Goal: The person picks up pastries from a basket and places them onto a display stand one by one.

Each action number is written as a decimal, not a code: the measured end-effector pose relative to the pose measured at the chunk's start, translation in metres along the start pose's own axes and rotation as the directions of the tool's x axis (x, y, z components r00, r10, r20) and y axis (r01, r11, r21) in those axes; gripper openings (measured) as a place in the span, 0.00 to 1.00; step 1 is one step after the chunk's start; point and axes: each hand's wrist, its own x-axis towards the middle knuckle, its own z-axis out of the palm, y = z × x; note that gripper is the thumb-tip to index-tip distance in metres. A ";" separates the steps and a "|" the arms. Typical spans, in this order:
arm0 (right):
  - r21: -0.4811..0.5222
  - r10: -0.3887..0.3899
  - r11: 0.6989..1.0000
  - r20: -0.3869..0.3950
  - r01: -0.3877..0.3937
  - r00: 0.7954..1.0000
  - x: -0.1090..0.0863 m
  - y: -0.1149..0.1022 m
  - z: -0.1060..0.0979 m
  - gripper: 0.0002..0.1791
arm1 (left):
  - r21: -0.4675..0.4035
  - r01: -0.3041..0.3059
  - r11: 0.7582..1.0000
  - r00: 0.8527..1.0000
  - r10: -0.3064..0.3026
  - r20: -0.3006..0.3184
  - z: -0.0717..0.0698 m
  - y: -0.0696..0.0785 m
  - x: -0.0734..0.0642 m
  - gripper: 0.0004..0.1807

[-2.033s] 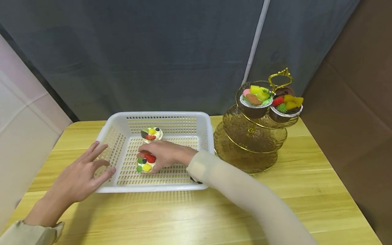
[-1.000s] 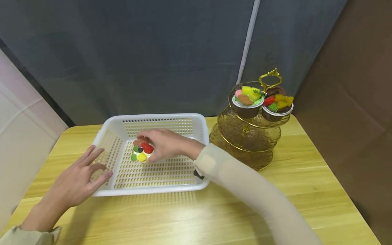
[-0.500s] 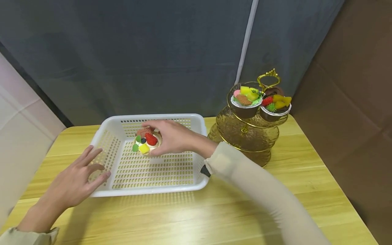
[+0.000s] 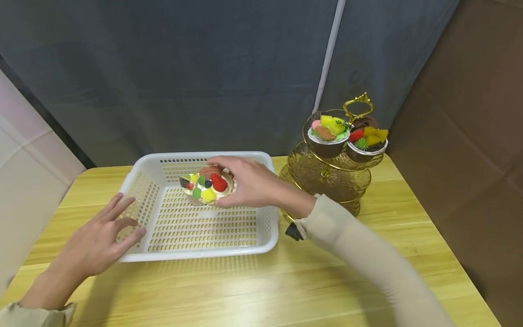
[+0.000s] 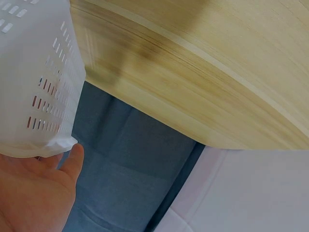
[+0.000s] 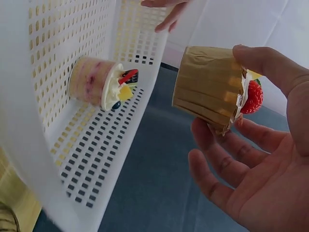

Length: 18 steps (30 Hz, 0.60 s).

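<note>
My right hand pinches a fruit-topped cupcake by its upper edge, thumb on one side and fingers on the other. In the right wrist view its brown pleated wrapper shows, lifted clear of the white basket. A second, cream-topped cupcake stands in the basket with pink streaks on its side; in the head view the held one partly covers it. At the basket's left rim rests my left hand, fingers spread and loosely bent; the left wrist view shows its fingertips at the rim of the basket.
To the right of the basket stands a three-tier amber stand with gold rims and a gold handle. Its top tier bears a green-trimmed cupcake and a chocolate one. A grey curtain hangs behind the wooden table.
My right hand has raised the cupcake off the basket floor and moved it back, then rightward, exposing part of the second cupcake. The left hand has stayed at the rim.
</note>
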 end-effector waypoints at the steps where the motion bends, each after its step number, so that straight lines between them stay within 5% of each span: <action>1: 0.000 0.001 1.000 -0.014 -0.001 1.000 -0.004 0.001 -0.002 0.43 | 0.001 0.000 1.000 1.000 0.000 0.001 -0.001 0.000 0.000 0.24; 12: -0.012 0.083 0.996 -0.113 -0.085 0.990 -0.043 0.015 -0.019 0.43 | 0.000 0.005 1.000 1.000 -0.005 0.000 -0.001 0.001 0.000 0.24; 18: -0.056 0.049 0.997 -0.187 -0.061 0.981 -0.064 0.023 -0.026 0.43 | -0.002 0.015 1.000 1.000 -0.015 0.005 0.000 0.001 0.000 0.24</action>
